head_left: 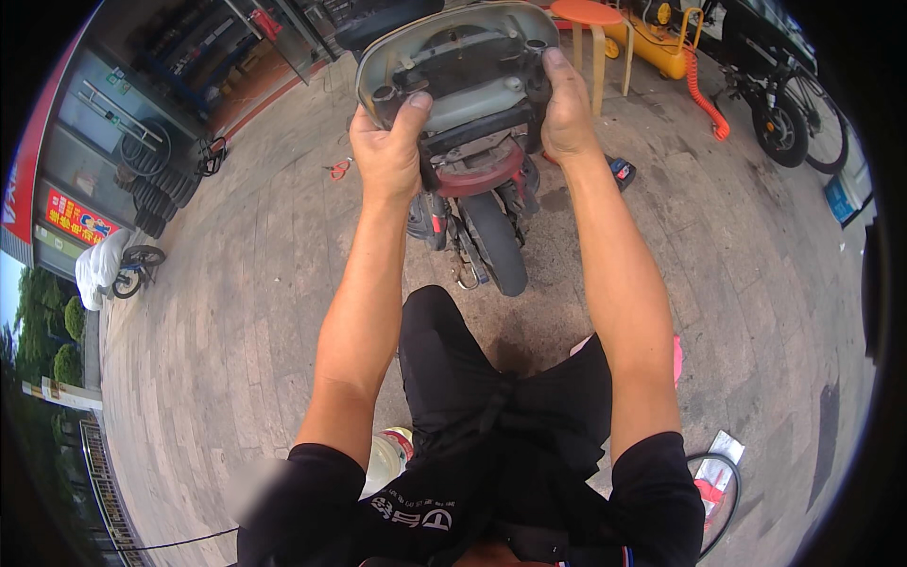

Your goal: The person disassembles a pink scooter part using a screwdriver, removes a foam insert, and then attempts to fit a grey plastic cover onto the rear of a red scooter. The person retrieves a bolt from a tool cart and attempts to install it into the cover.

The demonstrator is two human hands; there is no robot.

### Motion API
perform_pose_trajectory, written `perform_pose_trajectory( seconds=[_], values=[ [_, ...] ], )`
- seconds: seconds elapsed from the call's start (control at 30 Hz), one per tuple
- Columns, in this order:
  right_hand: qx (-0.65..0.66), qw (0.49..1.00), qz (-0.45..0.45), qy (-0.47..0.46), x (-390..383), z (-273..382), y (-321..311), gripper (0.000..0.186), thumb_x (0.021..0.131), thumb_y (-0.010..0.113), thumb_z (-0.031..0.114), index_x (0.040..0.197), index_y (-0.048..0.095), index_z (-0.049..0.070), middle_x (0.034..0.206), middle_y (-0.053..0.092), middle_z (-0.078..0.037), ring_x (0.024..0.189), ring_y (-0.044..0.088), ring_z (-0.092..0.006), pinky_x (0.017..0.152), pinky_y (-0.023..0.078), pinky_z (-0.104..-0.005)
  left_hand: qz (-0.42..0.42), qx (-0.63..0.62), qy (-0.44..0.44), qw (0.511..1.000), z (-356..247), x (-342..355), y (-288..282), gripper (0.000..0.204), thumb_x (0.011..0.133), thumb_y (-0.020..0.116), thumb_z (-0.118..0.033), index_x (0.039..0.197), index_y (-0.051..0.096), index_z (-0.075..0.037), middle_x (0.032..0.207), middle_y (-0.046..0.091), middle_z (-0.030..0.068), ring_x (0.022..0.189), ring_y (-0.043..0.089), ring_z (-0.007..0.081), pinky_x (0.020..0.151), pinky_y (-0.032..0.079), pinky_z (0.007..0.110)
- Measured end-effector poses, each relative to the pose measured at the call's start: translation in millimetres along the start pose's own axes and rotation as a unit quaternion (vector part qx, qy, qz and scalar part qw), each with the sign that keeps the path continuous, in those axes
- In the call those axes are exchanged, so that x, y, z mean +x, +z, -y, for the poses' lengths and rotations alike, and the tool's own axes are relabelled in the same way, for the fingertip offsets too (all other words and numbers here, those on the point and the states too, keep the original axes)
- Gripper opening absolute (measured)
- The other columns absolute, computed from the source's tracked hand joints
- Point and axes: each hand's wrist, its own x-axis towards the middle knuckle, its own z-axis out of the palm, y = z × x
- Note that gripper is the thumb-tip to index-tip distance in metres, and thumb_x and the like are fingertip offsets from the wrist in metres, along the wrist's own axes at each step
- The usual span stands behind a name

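Above the rear wheel [496, 248], left hand [389, 146] and right hand [569, 109] each grip the grey shell's [463, 17] sides, thumbs pinching; work seems unfinished, its fastening unclear.

Arms [363, 312] outstretched, left grip [389, 151] and right grip [571, 111] seem curled

Panel [477, 71] held between left hand [392, 151] and right hand [570, 113], above wheel [493, 244]. Hand tool [339, 171] left on paving [255, 283], left of wheel; stool [588, 13] and, farther right, compressor [658, 52] set beyond right hand. Tyres [154, 197] piled far left.
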Motion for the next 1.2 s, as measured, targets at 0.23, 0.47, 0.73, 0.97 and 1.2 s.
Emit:
perform_pose_trajectory(
  seconds=[0.23, 0.47, 0.73, 0.97, 1.2],
  values=[
    [0.053, 0.998, -0.019, -0.005, 0, 2, 3, 0.05, 0.101, 0.037, 0.041, 0.118, 0.055, -0.002, 0.116, 0.058, -0.006, 0.104, 0.052, -0.0129, 0.094, 0.038, -0.0275, 0.009, 0.001, -0.006, 1.0, 3, 0, -6, 0.027, 0.079, 0.067, -0.004, 0.105, 0.061, -0.001, 0.097, 0.066, 0.0063, 0.085, 0.063, 0.0159, 0.08, 0.05, 0.03],
    [0.087, 0.996, -0.01, 0.021, 4, 5, 1, 0.052, 0.102, 0.034, 0.041, 0.126, 0.051, -0.003, 0.125, 0.055, -0.008, 0.112, 0.051, -0.0141, 0.101, 0.036, -0.0278, 0.025, -0.098, 0.002, 0.995, 1, -2, -4, 0.055, 0.094, 0.045, -0.049, 0.122, 0.054, -0.002, 0.117, 0.061, 0.009, 0.108, 0.057, 0.0219, 0.095, 0.044, 0.037],
    [0.069, 0.997, -0.01, 0.023, 4, -1, -4, 0.053, 0.102, 0.033, 0.039, 0.128, 0.049, -0.005, 0.128, 0.053, -0.009, 0.115, 0.05, -0.0148, 0.102, 0.035, -0.0281, -0.005, -0.101, -0.001, 0.995, -1, 0, 1, 0.054, 0.101, 0.033, -0.045, 0.124, 0.053, 0.001, 0.123, 0.057, 0.0095, 0.113, 0.054, 0.0202, 0.1, 0.039, 0.035],
    [0.076, 0.996, -0.033, 0.019, 6, -4, -3, 0.053, 0.102, 0.034, 0.039, 0.128, 0.048, -0.006, 0.126, 0.054, -0.009, 0.114, 0.05, -0.0153, 0.101, 0.036, -0.0281, 0.023, -0.113, 0.008, 0.993, 0, -3, 0, 0.059, 0.099, 0.035, -0.051, 0.123, 0.053, 0.0, 0.122, 0.058, 0.009, 0.112, 0.054, 0.0206, 0.099, 0.04, 0.036],
    [0.115, 0.991, -0.045, 0.043, 0, 3, -3, 0.049, 0.101, 0.039, 0.037, 0.127, 0.049, -0.004, 0.123, 0.056, -0.009, 0.111, 0.054, -0.0165, 0.098, 0.04, -0.0305, -0.003, -0.134, -0.047, 0.99, 4, -3, -8, 0.071, 0.093, 0.035, -0.063, 0.122, 0.054, -0.002, 0.12, 0.06, 0.0088, 0.111, 0.056, 0.0218, 0.1, 0.041, 0.037]
  ],
)
